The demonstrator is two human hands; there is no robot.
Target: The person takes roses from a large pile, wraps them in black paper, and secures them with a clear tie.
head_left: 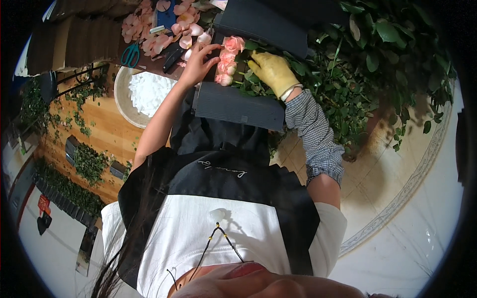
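A short row of pink roses (227,62) lies between two flaps of dark corrugated cardboard (241,107), their leafy stems running to the right. My bare left hand (198,62) is at the left side of the blooms, thumb and fingers apart, with fingertips close to the petals. On my right hand (272,72) is a yellow glove. Its fingers bend over the green stems just right of the blooms and appear closed on them; leaves partly hide the fingertips. The far flap (263,25) stands raised behind the roses.
Loose pink petals (186,25), teal-handled scissors (130,54) and a black stapler-like tool (173,58) lie at the far left. A round bowl of white pieces (149,94) stands below them. Leafy stems (343,74) pile up on the right. Stacked cardboard (69,39) is at upper left.
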